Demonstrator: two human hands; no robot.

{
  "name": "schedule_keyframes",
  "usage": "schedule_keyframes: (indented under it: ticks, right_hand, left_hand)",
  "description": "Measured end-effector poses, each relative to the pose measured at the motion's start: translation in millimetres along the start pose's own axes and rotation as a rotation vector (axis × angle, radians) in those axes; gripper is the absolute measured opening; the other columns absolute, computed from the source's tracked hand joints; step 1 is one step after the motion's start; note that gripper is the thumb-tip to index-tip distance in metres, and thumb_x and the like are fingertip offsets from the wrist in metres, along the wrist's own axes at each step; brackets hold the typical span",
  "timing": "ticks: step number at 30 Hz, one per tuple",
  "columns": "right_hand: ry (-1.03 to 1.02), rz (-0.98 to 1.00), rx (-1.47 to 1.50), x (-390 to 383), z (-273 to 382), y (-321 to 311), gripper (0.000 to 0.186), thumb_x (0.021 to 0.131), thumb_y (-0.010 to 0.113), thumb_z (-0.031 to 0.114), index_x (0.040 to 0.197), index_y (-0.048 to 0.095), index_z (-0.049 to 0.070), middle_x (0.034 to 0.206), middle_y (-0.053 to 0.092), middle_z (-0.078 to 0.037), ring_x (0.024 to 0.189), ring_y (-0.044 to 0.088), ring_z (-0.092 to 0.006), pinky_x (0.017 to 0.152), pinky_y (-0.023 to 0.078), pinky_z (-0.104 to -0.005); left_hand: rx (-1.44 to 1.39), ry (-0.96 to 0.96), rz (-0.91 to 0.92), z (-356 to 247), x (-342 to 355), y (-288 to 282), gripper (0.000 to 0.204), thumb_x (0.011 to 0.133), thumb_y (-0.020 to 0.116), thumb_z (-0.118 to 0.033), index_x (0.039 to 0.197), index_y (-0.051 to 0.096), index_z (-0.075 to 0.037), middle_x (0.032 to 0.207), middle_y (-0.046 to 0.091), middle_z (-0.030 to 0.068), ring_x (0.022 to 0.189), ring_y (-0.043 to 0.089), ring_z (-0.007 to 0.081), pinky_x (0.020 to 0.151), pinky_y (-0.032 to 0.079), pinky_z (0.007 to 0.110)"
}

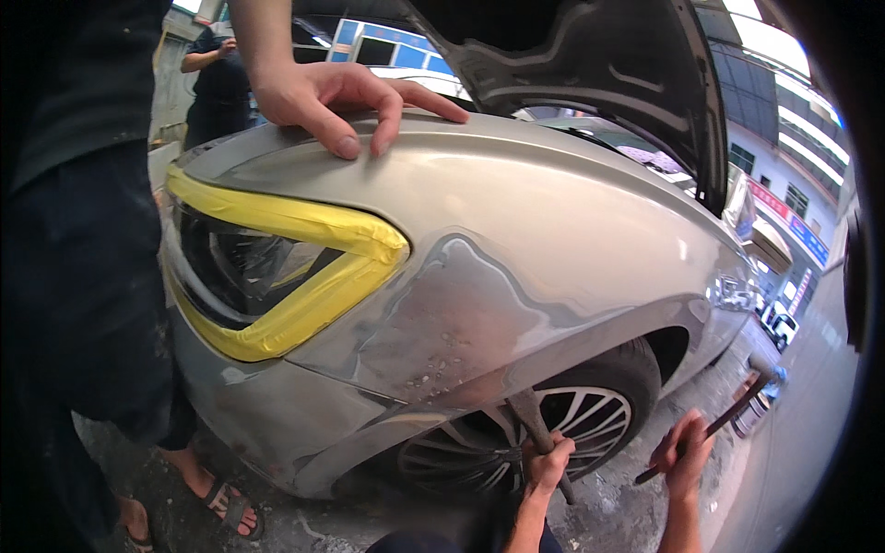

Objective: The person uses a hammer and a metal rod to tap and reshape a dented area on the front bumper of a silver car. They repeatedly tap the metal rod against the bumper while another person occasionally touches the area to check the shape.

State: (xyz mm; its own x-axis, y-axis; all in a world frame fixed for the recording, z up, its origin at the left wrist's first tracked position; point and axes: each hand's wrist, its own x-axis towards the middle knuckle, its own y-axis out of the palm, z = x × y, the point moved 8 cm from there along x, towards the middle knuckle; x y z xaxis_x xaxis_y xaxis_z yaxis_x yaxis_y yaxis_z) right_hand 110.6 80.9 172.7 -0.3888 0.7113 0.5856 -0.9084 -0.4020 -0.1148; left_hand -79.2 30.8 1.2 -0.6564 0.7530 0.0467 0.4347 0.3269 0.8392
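My left hand (550, 461) is wrapped around a grey metal bar (527, 413). The bar's broad upper end meets the wheel arch edge, in front of the wheel (590, 405); whether it reaches behind the panel is hidden. Held out to the right by its dark handle, a hammer (737, 405) is in my right hand (684, 452), its head up and away from the car. The beige fender (553, 212) has a sanded, bare patch (461, 318) with small pits low down. Yellow tape (369, 249) frames the headlight (249, 263).
A co-worker's hand (327, 101) rests on the fender top; that person stands at the left, sandalled feet near the bumper (267, 415). The hood (590, 55) is raised. A can (751, 415) stands on the floor at the right. Another person (217, 83) is farther back.
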Motion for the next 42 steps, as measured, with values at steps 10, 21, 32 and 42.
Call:
schedule_keyframes:
  ticks: [10,21,32,42]
  right_hand:
    - [-0.328,0.509,-0.532,10.1,176.6,158.2,0.011,0.097,0.057,0.010,0.100,0.057,-0.001,0.066,0.058,-0.006,0.051,0.054,-0.0137,0.048,0.043,-0.0284]
    - [-0.929,0.392,-0.916,2.6,176.7,190.1,0.021,0.084,0.066,-0.004,0.101,0.055,-0.004,0.070,0.054,-0.012,0.049,0.052,-0.0289,0.042,0.038,-0.0374]
    - [-0.979,0.412,-0.899,6.1,169.4,192.8,0.021,0.080,0.069,-0.004,0.096,0.054,-0.003,0.069,0.051,-0.011,0.047,0.049,-0.0271,0.041,0.036,-0.0368]
    - [-0.948,0.419,-0.870,18.8,178.6,202.7,0.016,0.085,0.067,-0.003,0.095,0.054,-0.002,0.067,0.052,-0.012,0.047,0.051,-0.0289,0.041,0.038,-0.0360]
  left_hand:
    - [0.072,0.050,0.005,-2.2,2.4,-1.4,0.031,0.075,0.063,-0.005,0.050,0.044,-0.006,0.051,0.039,-0.0065,0.050,0.036,0.0057,0.050,0.026,0.028]
    - [0.058,0.042,-0.007,-6.6,-0.4,0.9,0.032,0.075,0.061,-0.002,0.050,0.042,-0.007,0.051,0.038,-0.0077,0.049,0.034,0.0041,0.048,0.024,0.027]
    - [0.069,0.056,0.004,-1.9,1.0,-3.2,0.031,0.075,0.062,-0.002,0.050,0.044,-0.007,0.050,0.040,-0.0075,0.048,0.037,0.0043,0.047,0.025,0.027]
    - [0.056,0.056,0.007,-4.8,0.9,-0.8,0.032,0.074,0.062,-0.001,0.051,0.041,-0.009,0.051,0.039,-0.0072,0.046,0.034,0.0048,0.046,0.024,0.026]
